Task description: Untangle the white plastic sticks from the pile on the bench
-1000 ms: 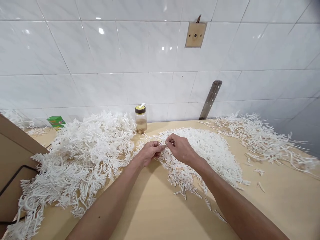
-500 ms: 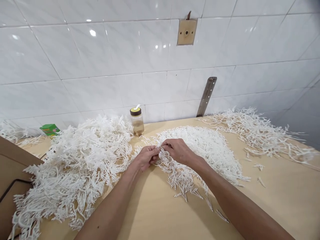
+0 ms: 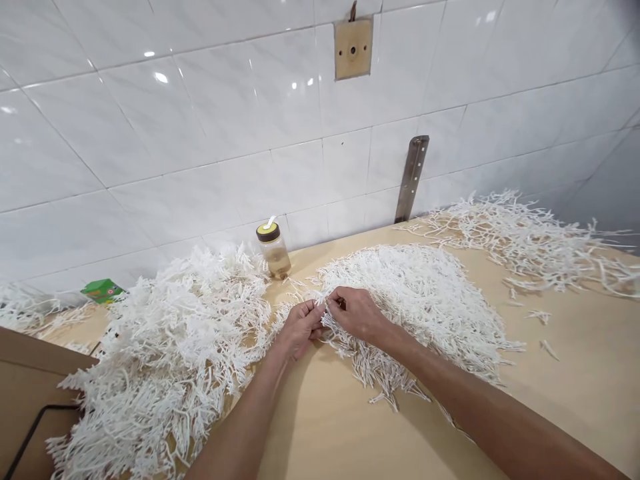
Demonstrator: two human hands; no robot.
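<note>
My left hand [image 3: 303, 325] is closed in a pinch on a small white branched plastic piece [image 3: 320, 299]. Close beside it, my right hand [image 3: 356, 312] also pinches at this piece, with the fingertips of both hands almost touching. Thumb and forefinger cover most of what is held. Just beyond and right of my hands spreads a flat heap of short white plastic pieces [image 3: 425, 287]. To the left lies a taller pile of white branched plastic sprigs [image 3: 175, 360].
A jar [image 3: 276, 257] with a yellow-and-dark lid stands near the tiled wall. Thin white stems [image 3: 540, 240] lie at the back right. A cardboard box [image 3: 35, 393] is at the left edge, a green packet [image 3: 101, 291] behind the pile. A metal bracket [image 3: 413, 180] leans on the wall.
The view has tilted and shifted slightly, so the wall fittings sit further left and higher. Both hands stay together at the same spot, fingers still pinching.
</note>
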